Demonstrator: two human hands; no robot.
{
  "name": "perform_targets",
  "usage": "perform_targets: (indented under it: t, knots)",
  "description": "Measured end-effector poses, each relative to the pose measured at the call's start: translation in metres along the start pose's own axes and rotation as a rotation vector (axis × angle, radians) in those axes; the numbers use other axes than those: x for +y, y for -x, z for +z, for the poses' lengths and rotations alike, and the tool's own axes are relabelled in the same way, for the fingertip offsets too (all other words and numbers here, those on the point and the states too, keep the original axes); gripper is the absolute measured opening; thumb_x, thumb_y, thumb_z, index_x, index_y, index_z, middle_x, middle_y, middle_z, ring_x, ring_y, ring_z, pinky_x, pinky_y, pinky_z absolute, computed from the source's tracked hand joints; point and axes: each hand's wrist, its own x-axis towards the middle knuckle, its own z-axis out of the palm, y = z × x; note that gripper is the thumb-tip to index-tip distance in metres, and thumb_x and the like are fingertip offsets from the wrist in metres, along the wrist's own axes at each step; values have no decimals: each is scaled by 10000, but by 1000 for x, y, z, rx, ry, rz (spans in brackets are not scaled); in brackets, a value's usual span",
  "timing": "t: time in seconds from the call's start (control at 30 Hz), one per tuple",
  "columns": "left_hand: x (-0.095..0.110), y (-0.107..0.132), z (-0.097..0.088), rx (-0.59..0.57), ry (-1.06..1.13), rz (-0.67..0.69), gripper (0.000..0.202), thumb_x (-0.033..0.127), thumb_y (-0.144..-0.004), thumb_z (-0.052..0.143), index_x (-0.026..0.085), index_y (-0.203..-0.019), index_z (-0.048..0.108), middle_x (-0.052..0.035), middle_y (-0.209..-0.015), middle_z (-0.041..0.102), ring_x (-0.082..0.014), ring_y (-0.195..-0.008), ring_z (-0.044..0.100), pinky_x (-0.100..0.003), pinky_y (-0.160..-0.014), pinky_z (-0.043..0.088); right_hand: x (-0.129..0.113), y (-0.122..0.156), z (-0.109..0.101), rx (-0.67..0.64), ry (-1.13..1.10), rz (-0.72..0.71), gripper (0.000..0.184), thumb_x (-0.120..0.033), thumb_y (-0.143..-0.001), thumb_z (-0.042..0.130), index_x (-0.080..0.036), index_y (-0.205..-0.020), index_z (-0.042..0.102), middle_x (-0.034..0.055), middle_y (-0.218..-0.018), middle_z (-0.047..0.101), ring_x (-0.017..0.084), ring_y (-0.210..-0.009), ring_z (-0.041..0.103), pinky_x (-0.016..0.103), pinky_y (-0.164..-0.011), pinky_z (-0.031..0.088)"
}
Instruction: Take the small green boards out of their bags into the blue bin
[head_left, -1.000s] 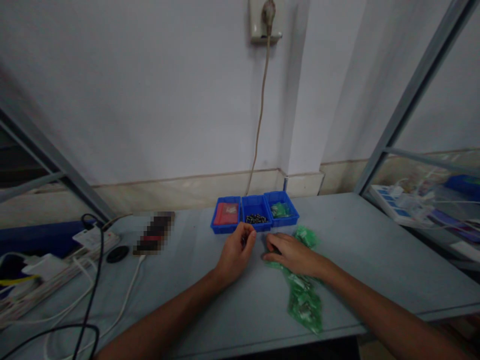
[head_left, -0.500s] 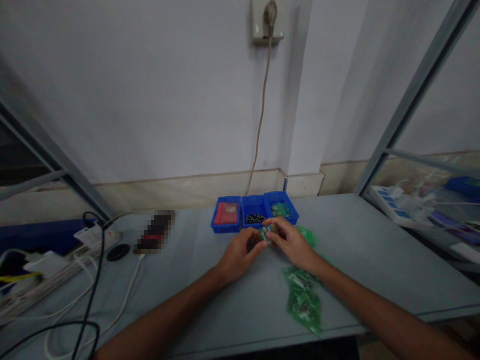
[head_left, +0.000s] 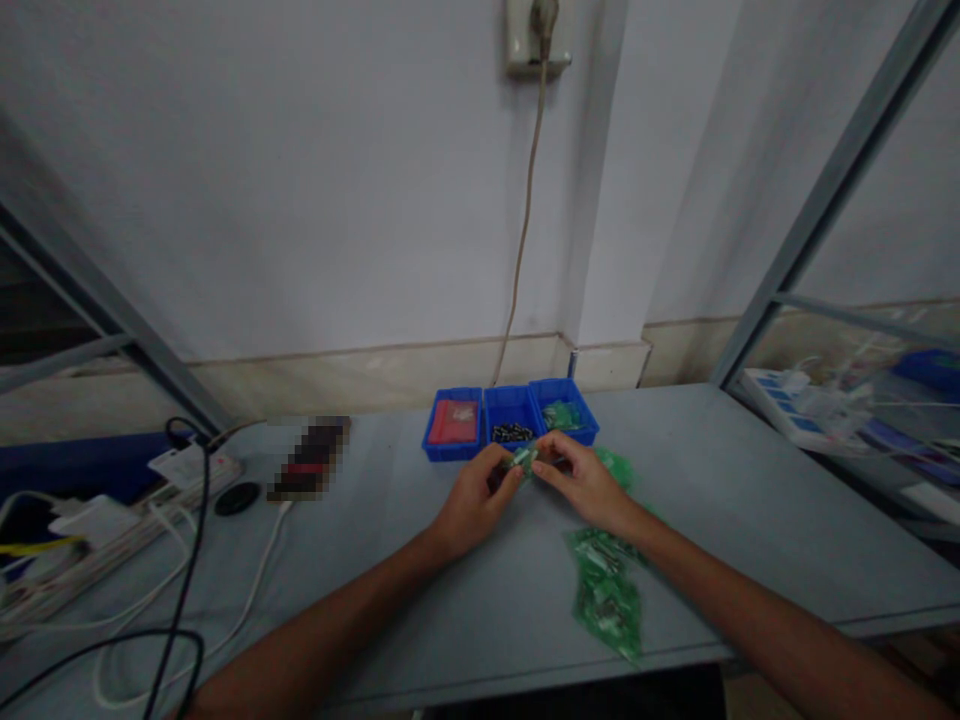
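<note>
Between the fingertips of my left hand (head_left: 474,500) and my right hand (head_left: 589,485) is a small green plastic packet (head_left: 524,458) with something pale and shiny inside. Both hands are closed on it, thumbs toward me, just in front of the blue bins. The left blue bin (head_left: 454,452) holds red bags (head_left: 454,421). Small dark and silvery parts (head_left: 512,432) lie in the middle bin (head_left: 511,400). Green packets (head_left: 562,415) sit in the right bin (head_left: 583,437). Larger green bags (head_left: 609,600) of metal-looking pieces lie below my right forearm, which partly covers them.
On the left of the grey table (head_left: 360,600) are a pixelated phone-like object (head_left: 311,460), a black disc (head_left: 237,499), a power strip (head_left: 112,550) and loose cables. Another power strip (head_left: 787,410) stands at the right behind a metal frame post (head_left: 817,220).
My fingers have shifted on the green packet, and it sits slightly further left and higher. My right fingertips have moved a little left. The view has tilted slightly.
</note>
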Motion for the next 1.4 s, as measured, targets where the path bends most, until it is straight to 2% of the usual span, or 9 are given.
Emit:
perform_targets:
  t: [0.27,0.43,0.6,0.87,1.0,1.07,1.13,1.27,1.4]
  knots:
    - [0,-2,0,38,71,-28,252,404,-1045,551,180,-952,616,3,-838,624,-144,-740,556,-257,-704,429,-1,1,-2,-30,81,37,248,-402,-972,708,-215,-850,600,-32,-766,527,170,-733,504,285,-684,389]
    - [0,-1,1,25,51,-13,252,405,-1039,568,179,-933,605,19,-785,579,-132,-694,512,-247,-660,401,-5,2,1,-24,116,-10,255,-416,-1046,597,-212,-907,663,-6,-817,589,185,-777,540,295,-716,402]
    - [2,0,0,-15,53,14,224,396,-1039,579,180,-1039,638,8,-831,602,-140,-719,530,-255,-672,412,-3,3,1,-13,89,-11,207,-411,-1033,618,-218,-1002,686,-1,-856,617,193,-801,574,295,-735,424]
    - [1,1,1,-31,3,6,270,409,-1063,526,184,-940,611,-9,-846,617,-168,-759,545,-296,-711,437,3,3,3,0,60,22,200,-401,-998,663,-211,-1062,668,-18,-826,582,188,-768,555,295,-708,420]
    - [2,3,0,-31,70,42,245,372,-1090,476,193,-1212,591,-41,-1007,658,-185,-895,608,-316,-833,498,2,2,2,15,59,18,208,-414,-1015,629,-210,-978,651,-20,-804,560,184,-756,536,299,-709,413]
    - [2,4,-1,2,88,91,326,284,-1086,459,214,-1403,494,-53,-1092,637,-181,-936,606,-324,-889,507,2,2,2,40,52,23,233,-439,-1019,617,-213,-966,640,-13,-817,561,187,-764,533,305,-717,417]
    - [1,5,-1,27,45,142,411,184,-1057,455,235,-1465,461,-60,-1123,612,-177,-932,591,-323,-891,506,3,2,3,69,21,35,248,-471,-1012,622,-223,-1020,625,-15,-806,549,190,-752,529,306,-698,412]
    - [-1,5,0,24,-46,198,409,111,-1007,516,253,-1387,563,-78,-1182,594,-184,-940,579,-309,-833,507,3,1,4,96,-71,42,324,-495,-991,657,-250,-1174,549,-55,-721,478,180,-663,491,292,-623,362]
    - [-1,2,0,43,-69,163,238,237,-996,661,238,-1234,660,-77,-1169,592,-195,-953,585,-297,-789,507,0,0,4,58,-64,51,310,-529,-987,670,-243,-1065,579,-43,-733,530,172,-666,511,290,-631,374]
